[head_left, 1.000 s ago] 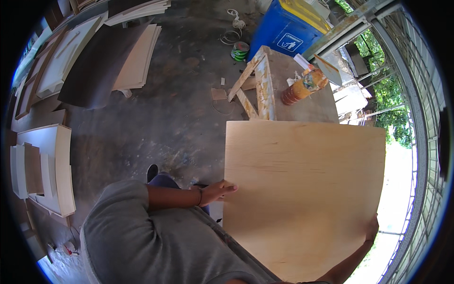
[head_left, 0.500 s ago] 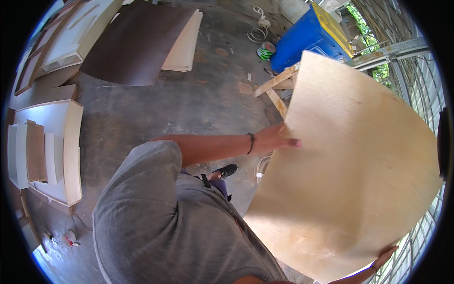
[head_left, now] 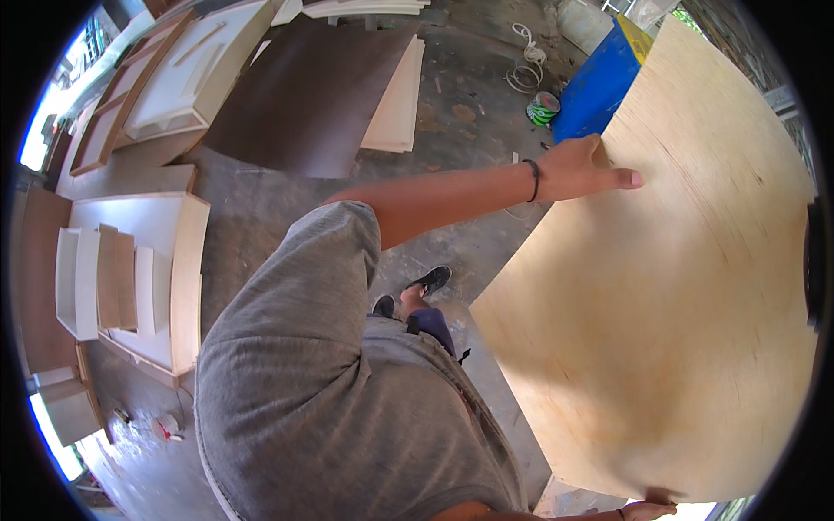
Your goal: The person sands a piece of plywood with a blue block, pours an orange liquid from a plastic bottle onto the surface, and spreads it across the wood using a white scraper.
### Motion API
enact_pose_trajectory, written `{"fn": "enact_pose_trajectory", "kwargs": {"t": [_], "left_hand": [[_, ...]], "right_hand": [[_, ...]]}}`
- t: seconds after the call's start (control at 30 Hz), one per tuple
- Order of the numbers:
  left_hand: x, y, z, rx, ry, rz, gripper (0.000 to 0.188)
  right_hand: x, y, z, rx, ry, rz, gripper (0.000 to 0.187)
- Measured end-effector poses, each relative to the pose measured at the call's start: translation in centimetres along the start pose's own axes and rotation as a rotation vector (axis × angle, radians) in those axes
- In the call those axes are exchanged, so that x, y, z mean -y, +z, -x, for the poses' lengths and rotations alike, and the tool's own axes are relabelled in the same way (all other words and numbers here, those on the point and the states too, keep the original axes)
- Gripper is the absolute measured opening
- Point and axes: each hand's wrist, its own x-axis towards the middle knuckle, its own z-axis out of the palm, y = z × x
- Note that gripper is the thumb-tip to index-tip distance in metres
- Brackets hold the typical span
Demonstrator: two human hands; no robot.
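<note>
A large pale plywood sheet (head_left: pixel 695 286) fills the right side of the view, with wood grain and a soft shadow across its face. My left hand (head_left: pixel 584 169) grips its left edge, thumb lying over the near face and the other fingers hidden behind the board. Down at the lower edge of the sheet, my right hand (head_left: pixel 650 511) holds it from below; only part of that hand shows, its fingers partly covered by the board. A dark band circles my left wrist.
A blue bin (head_left: pixel 599 82) with a yellow lid stands behind the sheet, beside a green can (head_left: pixel 543 108) and coiled white cable (head_left: pixel 526 65). Dark brown panels (head_left: pixel 313 95) lie over pale boards on the floor. White cabinet boxes (head_left: pixel 187 278) stand at left.
The plywood sheet has turned and its upper part has moved up and away. My left hand has moved farther forward and right with it. The view has swung leftward.
</note>
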Motion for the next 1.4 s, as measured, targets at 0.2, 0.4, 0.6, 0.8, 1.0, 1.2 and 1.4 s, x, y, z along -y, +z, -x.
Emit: {"fn": "enact_pose_trajectory", "kwargs": {"t": [0.2,0.4,0.6,0.8,1.0,1.2,1.4], "left_hand": [[2.1,-1.6,-7.5,0.287,-0.117,-0.04,0.075],[1.3,-0.8,-13.8,0.054,-0.002,0.108,0.074],[3.0,-1.1,-19.8,0.073,0.054,0.037,0.068],[6.7,-2.4,-24.4,0.009,0.029,0.171,0.056],[14.8,-5.4,-30.0,0.026,-0.052,0.14,0.073],[23.3,-10.0,-35.9,0.027,-0.098,0.228,0.074],[25.2,-13.4,-41.3,-0.004,-0.131,0.426,0.071]], "right_hand": [[0.0,0.2,0.9,-0.103,0.065,0.044,0.076],[1.7,0.5,1.0,-0.191,0.09,0.123,0.078],[-1.0,4.0,5.3,-0.275,0.208,0.061,0.081],[-4.4,9.2,10.7,-0.371,0.298,-0.234,0.074],[-4.9,18.9,17.0,-0.222,0.405,-0.355,0.088],[-2.8,27.8,19.9,-0.189,0.427,-0.418,0.093],[-2.1,35.3,22.0,-0.228,0.6,-0.639,0.087]]}}
